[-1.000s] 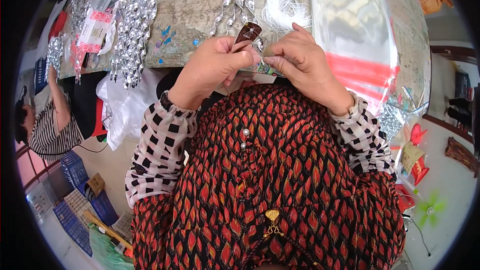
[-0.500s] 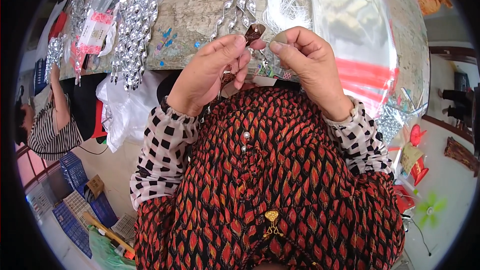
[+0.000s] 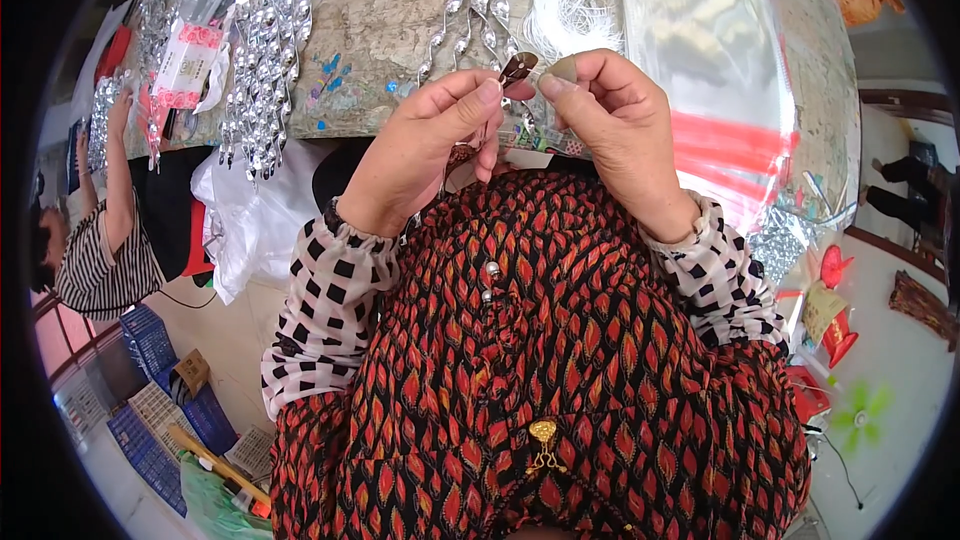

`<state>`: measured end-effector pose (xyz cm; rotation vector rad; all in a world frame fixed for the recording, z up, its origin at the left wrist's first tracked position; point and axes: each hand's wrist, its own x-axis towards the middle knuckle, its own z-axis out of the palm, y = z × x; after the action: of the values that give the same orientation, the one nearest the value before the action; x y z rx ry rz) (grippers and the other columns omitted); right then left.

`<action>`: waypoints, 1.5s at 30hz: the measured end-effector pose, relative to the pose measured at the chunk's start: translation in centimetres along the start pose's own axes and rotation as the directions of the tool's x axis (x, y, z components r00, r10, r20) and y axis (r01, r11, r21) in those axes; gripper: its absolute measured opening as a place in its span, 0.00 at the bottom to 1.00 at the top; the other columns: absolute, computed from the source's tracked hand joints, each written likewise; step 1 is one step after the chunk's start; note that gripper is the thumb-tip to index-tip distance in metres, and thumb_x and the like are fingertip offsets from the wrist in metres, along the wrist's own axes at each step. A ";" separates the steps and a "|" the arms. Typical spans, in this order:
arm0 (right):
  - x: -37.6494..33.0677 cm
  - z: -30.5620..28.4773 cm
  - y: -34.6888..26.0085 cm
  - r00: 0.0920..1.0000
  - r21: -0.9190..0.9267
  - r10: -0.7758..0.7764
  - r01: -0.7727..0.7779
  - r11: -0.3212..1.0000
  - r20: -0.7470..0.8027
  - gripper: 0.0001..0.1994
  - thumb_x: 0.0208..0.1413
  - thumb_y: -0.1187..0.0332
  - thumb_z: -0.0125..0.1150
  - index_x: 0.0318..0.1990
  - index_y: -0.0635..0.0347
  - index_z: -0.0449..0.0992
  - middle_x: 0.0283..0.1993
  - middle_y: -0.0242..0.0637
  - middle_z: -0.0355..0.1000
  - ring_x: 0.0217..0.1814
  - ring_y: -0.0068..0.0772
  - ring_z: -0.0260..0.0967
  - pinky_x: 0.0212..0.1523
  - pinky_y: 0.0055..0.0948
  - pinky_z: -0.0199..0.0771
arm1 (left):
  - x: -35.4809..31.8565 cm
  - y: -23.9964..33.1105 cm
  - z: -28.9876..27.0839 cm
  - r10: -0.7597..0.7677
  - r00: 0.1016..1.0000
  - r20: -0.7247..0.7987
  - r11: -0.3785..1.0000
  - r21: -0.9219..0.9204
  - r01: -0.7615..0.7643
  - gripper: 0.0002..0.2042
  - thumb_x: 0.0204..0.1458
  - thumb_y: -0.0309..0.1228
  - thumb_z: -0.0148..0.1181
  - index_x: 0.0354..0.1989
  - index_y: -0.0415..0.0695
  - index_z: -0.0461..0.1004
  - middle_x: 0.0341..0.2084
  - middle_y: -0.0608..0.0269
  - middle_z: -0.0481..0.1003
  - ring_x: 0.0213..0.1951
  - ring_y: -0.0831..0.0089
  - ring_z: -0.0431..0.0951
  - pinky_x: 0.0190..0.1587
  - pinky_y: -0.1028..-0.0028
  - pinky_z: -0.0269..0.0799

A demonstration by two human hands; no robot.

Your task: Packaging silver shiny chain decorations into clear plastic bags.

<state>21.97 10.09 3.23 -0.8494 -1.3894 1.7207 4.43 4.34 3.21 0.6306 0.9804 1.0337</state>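
A: How is the left grip [image 3: 430, 145] set?
B: A glossy brown strip [image 3: 519, 68] is pinched between thumb and index finger. Its upper end is left exposed, angled up and to the right. A second brown piece [image 3: 460, 153] is seen below the fingers; whether it is joined to the strip cannot be told.

A: And the right grip [image 3: 620, 135]?
B: Thumb and index finger are pressed together just beside the strip's exposed end. Whether anything fine is held between them cannot be told.

A: Where is the strip located?
B: It is held above the near edge of the table [image 3: 385, 10], between the two hands, in front of the torso.

A: What is placed around the grips?
B: Beyond them, silver spirals [image 3: 483, 5] are laid on the table. To their right, a white cord hank [image 3: 570, 5] is set, followed by clear bags [image 3: 700, 30] with red bands. To the left, a silver bundle [image 3: 265, 70] is hung over the table edge, with a red-and-white pack [image 3: 190, 65] placed beside it.

A: And farther out?
B: At far left, a striped top [image 3: 95, 255] is worn by a co-worker, whose arm is raised. Blue boxes [image 3: 208, 425] are stacked at lower left. At lower right, a green fan [image 3: 860, 419] is seen.
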 end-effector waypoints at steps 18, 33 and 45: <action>-0.6 -0.4 1.2 0.992 -0.213 -0.125 0.126 0.969 0.021 0.05 0.58 0.72 0.56 0.38 0.65 0.73 0.30 0.25 0.71 0.29 0.09 0.62 0.29 0.12 0.61 | -0.2 -1.0 0.9 0.108 0.993 -0.058 0.987 0.126 -0.100 0.15 0.60 0.36 0.51 0.47 0.37 0.70 0.20 0.71 0.67 0.23 0.82 0.68 0.27 0.82 0.66; -0.6 -0.8 1.5 0.981 -0.218 -0.164 0.184 0.958 0.105 0.16 0.58 0.77 0.54 0.51 0.63 0.57 0.34 0.34 0.72 0.36 0.17 0.68 0.33 0.14 0.66 | -0.2 -2.0 0.7 0.212 0.975 -0.066 0.959 0.206 -0.194 0.13 0.59 0.31 0.52 0.50 0.39 0.68 0.25 0.72 0.69 0.22 0.86 0.67 0.25 0.86 0.64; -0.3 -1.5 1.6 0.986 -0.262 -0.140 0.160 0.952 0.093 0.16 0.58 0.76 0.54 0.50 0.63 0.57 0.33 0.35 0.72 0.36 0.18 0.69 0.34 0.16 0.66 | -0.5 -1.8 1.5 0.250 0.967 -0.055 0.934 0.278 -0.226 0.13 0.57 0.29 0.54 0.51 0.41 0.71 0.30 0.70 0.74 0.22 0.87 0.67 0.24 0.86 0.64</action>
<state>23.21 10.35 1.37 -0.8075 -1.7199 1.4811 6.40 3.19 2.54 0.9534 1.1555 1.1590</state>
